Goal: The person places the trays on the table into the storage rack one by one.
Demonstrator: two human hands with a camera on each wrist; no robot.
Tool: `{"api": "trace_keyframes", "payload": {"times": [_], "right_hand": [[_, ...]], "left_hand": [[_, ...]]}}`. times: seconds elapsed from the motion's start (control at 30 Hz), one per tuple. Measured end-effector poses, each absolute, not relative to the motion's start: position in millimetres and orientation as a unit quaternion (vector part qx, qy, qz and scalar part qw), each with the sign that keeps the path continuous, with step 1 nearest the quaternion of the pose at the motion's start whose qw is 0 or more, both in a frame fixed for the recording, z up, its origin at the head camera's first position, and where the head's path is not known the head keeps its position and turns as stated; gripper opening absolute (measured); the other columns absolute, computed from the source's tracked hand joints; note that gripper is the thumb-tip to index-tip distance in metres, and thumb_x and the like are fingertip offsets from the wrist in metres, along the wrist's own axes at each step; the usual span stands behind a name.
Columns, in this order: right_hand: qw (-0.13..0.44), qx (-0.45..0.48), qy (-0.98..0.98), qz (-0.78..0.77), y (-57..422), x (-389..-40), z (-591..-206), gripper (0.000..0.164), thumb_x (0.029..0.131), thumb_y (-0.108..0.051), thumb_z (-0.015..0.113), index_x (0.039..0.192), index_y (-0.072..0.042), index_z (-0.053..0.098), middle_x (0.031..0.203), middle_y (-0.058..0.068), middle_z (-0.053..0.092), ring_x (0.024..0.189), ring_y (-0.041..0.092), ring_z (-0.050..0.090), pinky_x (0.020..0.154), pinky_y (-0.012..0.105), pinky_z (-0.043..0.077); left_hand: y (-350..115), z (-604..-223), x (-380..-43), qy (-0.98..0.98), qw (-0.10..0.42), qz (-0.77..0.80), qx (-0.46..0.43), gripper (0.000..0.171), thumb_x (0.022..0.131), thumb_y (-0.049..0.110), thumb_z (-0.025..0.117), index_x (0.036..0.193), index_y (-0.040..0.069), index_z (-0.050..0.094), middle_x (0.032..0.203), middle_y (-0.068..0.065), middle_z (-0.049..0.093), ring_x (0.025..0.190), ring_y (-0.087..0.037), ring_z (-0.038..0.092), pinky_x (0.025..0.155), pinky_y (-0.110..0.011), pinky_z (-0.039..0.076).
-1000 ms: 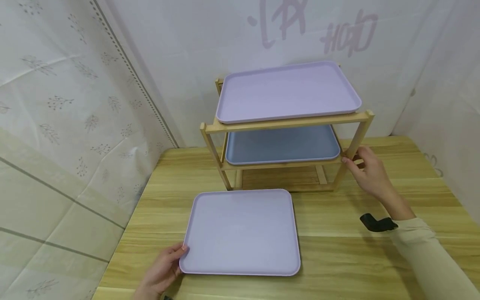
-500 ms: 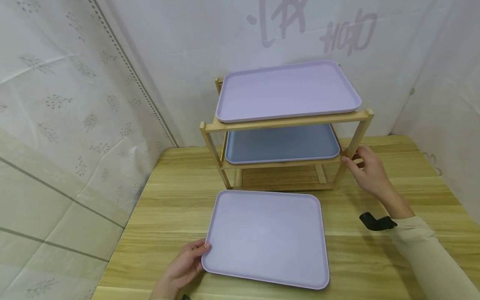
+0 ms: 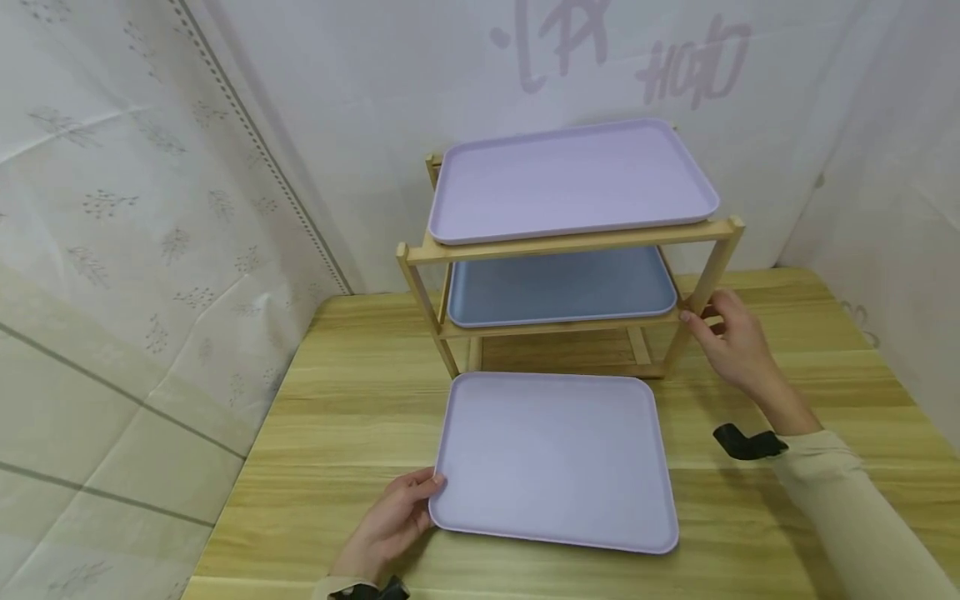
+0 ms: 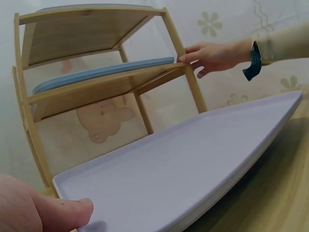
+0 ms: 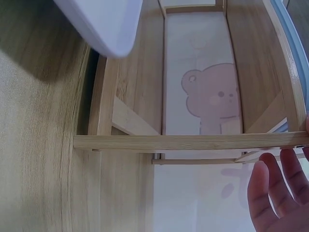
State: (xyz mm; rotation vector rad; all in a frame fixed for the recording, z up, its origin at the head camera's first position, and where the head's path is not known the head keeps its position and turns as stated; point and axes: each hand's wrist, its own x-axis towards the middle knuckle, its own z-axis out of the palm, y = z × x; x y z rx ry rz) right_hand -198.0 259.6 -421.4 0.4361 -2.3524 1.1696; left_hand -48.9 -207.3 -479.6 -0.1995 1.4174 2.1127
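My left hand (image 3: 393,521) grips a pale purple rectangular tray (image 3: 555,458) at its left edge, thumb on the rim and fingers underneath. In the left wrist view the tray (image 4: 174,164) slants above the tabletop, its far edge near the rack's foot. My right hand (image 3: 731,342) holds the right front post of a three-level wooden rack (image 3: 570,246) at middle-shelf height. A second purple tray (image 3: 573,179) lies on the rack's top level. On the middle shelf sits a blue-grey tray (image 3: 562,287). The bottom level (image 3: 558,354) shows bare wood.
Everything stands on a wood-grain table (image 3: 337,417). Behind the rack hangs a pale printed cloth (image 3: 360,100), and a leaf-patterned cloth (image 3: 150,250) lines the left side. A dark wrist strap (image 3: 750,442) sits at the right sleeve.
My left hand has carried the lower purple tray to the right, in front of the rack, then slightly toward it. My right hand has stayed on the post.
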Motion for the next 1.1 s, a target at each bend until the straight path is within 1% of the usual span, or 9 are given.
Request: {"api": "trace_keyframes", "payload": {"times": [0.37,0.47,0.7,0.83,0.93,1.0,1.1], "right_hand": [[0.243,0.152,-0.855,0.432,258.1,-198.0,-422.1,0.013,0.092,-0.003,0.06,0.103,0.004,0.06,0.099,0.015,0.054,0.086,-0.013,0.049,0.061,0.004,0.043],[0.239,0.147,-0.855,0.435,257.4,-196.8,-421.1,0.013,0.092,-0.003,0.06,0.103,0.003,0.06,0.1,0.014,0.054,0.086,-0.013,0.049,0.061,0.005,0.044],[0.231,0.142,-0.854,0.444,255.8,-196.2,-420.8,0.014,0.092,-0.002,0.06,0.104,0.004,0.059,0.102,0.011,0.054,0.087,-0.012,0.05,0.061,0.005,0.044],[0.234,0.141,-0.851,0.449,255.6,-196.8,-421.5,0.014,0.091,-0.001,0.061,0.104,0.004,0.059,0.101,0.011,0.054,0.087,-0.011,0.051,0.06,0.006,0.044],[0.235,0.14,-0.85,0.45,256.4,-197.2,-422.3,0.015,0.091,0.0,0.062,0.104,0.005,0.06,0.1,0.01,0.054,0.087,-0.011,0.051,0.06,0.006,0.044],[0.234,0.14,-0.85,0.45,257.4,-197.6,-423.5,0.015,0.091,0.0,0.062,0.104,0.006,0.06,0.101,0.01,0.054,0.087,-0.011,0.051,0.06,0.006,0.044],[0.234,0.137,-0.851,0.45,257.3,-197.6,-423.9,0.016,0.09,0.0,0.062,0.105,0.006,0.06,0.1,0.007,0.054,0.087,-0.011,0.05,0.06,0.007,0.044]], "left_hand": [[-191.8,-487.6,-72.3,0.547,0.276,0.785,-0.09,0.04,0.103,0.01,0.04,0.134,-0.014,0.033,0.105,-0.001,0.064,0.101,-0.01,0.062,0.088,-0.03,0.054],[-188.0,-488.6,-79.0,0.546,0.273,0.786,-0.093,0.041,0.103,0.01,0.04,0.135,-0.015,0.031,0.105,-0.001,0.063,0.1,-0.009,0.062,0.087,-0.029,0.054],[-180.7,-486.8,-92.2,0.533,0.269,0.795,-0.109,0.042,0.103,0.008,0.038,0.137,-0.014,0.028,0.102,-0.001,0.062,0.096,-0.009,0.063,0.083,-0.026,0.054],[-177.9,-486.2,-100.4,0.518,0.267,0.805,-0.114,0.046,0.103,0.007,0.036,0.141,-0.016,0.022,0.103,-0.003,0.062,0.096,-0.01,0.063,0.083,-0.026,0.055],[-176.0,-486.7,-106.9,0.506,0.268,0.812,-0.116,0.046,0.104,0.007,0.035,0.141,-0.015,0.021,0.103,-0.003,0.062,0.096,-0.01,0.063,0.082,-0.027,0.055],[-174.6,-487.0,-111.2,0.498,0.27,0.815,-0.118,0.044,0.104,0.007,0.034,0.141,-0.014,0.021,0.103,-0.003,0.062,0.096,-0.01,0.063,0.082,-0.026,0.055],[-172.2,-486.1,-117.2,0.486,0.27,0.823,-0.119,0.037,0.104,0.007,0.033,0.136,-0.011,0.028,0.101,-0.003,0.061,0.093,-0.01,0.063,0.079,-0.024,0.054]]}}
